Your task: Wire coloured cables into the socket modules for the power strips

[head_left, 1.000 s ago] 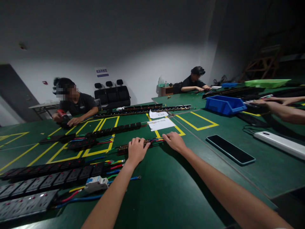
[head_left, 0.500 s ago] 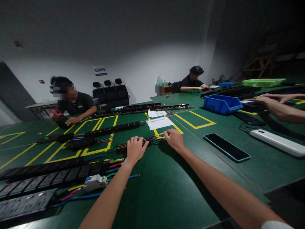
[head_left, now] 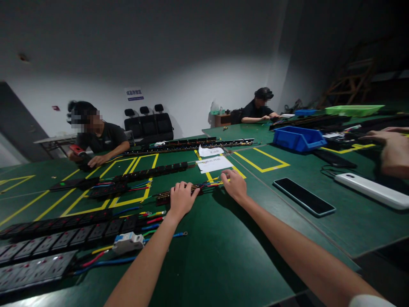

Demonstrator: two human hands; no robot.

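A dark socket strip (head_left: 163, 196) with brass-coloured bars along it lies on the green table (head_left: 204, 256). My left hand (head_left: 182, 199) rests over this strip with the fingers wrapped round it, hiding its middle. From its right end run coloured wires (head_left: 211, 184), red, blue and yellow among them. At their ends is my right hand (head_left: 234, 184), its fingers curled in a pinch on a wire; the fingertips partly hide the contact. Left of my forearm lie several black socket strips (head_left: 84, 234) with wires, and a white circuit breaker (head_left: 128, 243).
A paper sheet (head_left: 214, 164) lies just beyond my hands. To the right are a phone (head_left: 303, 197), a white power bank-like case (head_left: 372, 190) and a blue bin (head_left: 298, 139). Co-workers sit at the far left and far back; another person's hand (head_left: 394, 149) reaches in at right.
My right hand's fingers have shifted slightly up and loosened a little at the wire ends. My left hand stays put. The other person's hand at right has moved back toward the frame's edge.
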